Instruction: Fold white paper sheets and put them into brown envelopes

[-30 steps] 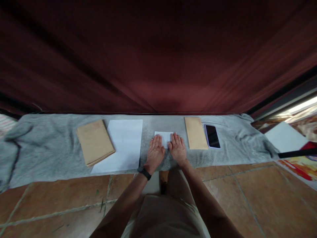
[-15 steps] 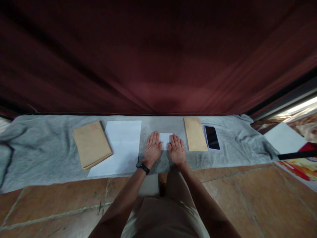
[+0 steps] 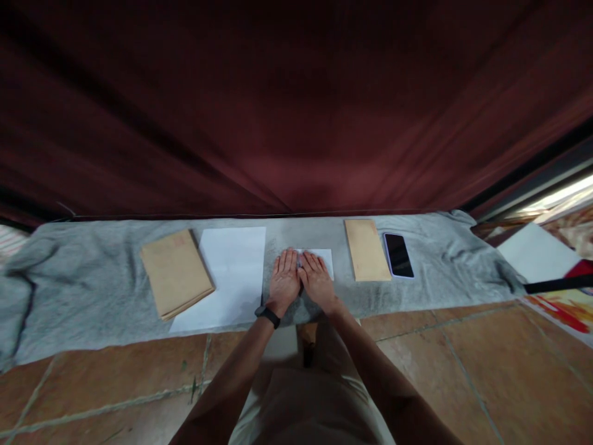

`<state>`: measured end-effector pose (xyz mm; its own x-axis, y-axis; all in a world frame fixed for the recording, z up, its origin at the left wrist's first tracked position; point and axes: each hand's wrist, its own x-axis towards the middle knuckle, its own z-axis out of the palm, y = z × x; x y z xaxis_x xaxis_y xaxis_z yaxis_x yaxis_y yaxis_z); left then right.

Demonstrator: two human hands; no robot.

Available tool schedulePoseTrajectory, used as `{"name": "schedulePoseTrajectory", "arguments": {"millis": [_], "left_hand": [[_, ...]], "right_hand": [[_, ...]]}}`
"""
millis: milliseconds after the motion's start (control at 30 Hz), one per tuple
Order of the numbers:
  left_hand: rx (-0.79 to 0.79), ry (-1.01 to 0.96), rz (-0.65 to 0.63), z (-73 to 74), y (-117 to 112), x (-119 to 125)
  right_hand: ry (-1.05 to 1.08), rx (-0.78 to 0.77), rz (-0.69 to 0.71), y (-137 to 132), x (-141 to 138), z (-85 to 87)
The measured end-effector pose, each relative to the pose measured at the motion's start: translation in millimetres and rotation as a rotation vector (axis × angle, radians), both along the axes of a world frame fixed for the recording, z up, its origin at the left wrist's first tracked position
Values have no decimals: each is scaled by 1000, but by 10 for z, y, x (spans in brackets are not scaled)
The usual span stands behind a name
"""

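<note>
A small folded white paper (image 3: 328,258) lies on the grey cloth (image 3: 306,232), mostly covered by my hands. Flat on its left part rests my left hand (image 3: 284,281), fingers stretched out, with a dark band on the wrist. My right hand (image 3: 315,281) lies flat on the paper's middle, right beside the left one, its fingers extended. The paper's right end shows past the right hand. Left of my hands is a larger white sheet (image 3: 236,266), partly under a stack of brown envelopes (image 3: 178,272).
To the right lie a brown envelope (image 3: 368,250) and a phone (image 3: 398,255) with a dark screen. A dark red curtain (image 3: 296,123) hangs behind the cloth. Tiled floor (image 3: 417,352) shows in front. At far right are a white sheet (image 3: 535,253) and a colourful printed piece (image 3: 565,312).
My right hand has slid left across the small paper, up to my left hand, uncovering the paper's right end. My left hand stays about where it was.
</note>
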<state>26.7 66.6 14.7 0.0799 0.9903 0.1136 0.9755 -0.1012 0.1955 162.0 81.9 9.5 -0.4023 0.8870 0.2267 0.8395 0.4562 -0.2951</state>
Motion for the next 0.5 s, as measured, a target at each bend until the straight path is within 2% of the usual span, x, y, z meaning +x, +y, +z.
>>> {"name": "schedulePoseTrajectory", "arguments": {"millis": [133,500], "left_hand": [[-5,10,2,-7,-12,-1],[56,-22,9,-44,3,5]], "right_hand": [[-23,2,-19,-30,-17,-44],[-44,65,-149,-67,271,-114]]}}
